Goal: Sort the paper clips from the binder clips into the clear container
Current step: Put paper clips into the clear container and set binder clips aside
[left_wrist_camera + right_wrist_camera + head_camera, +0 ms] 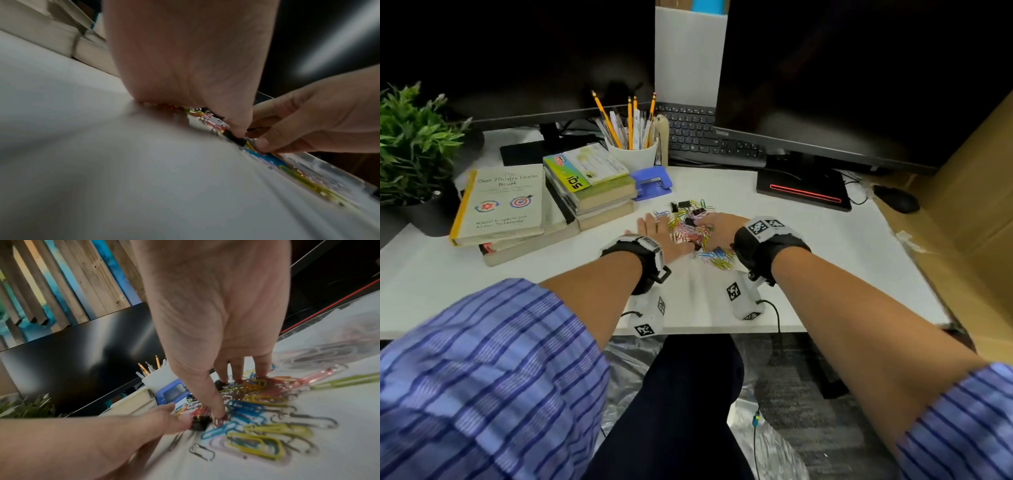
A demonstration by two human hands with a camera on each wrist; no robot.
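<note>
A pile of coloured paper clips point(688, 228) mixed with black binder clips point(683, 205) lies mid-desk. My left hand point(654, 236) lies flat against the pile's left side, fingers straight. My right hand point(717, 228) rests over the right side, and its spread fingertips point(262, 369) press on the clips. Both thumbs touch one black binder clip point(199, 423) at the near edge of the pile; it also shows in the left wrist view as the binder clip point(236, 138). A blurred clear shape point(324, 352) with clips in it lies beyond my right hand; it may be the container.
Stacked books point(571, 192) and a blue hole punch point(652, 183) sit left of the pile, with a white pencil cup point(633, 152) behind them. A keyboard point(705, 137), two monitors and a mouse point(897, 198) stand at the back. A plant point(410, 144) is far left.
</note>
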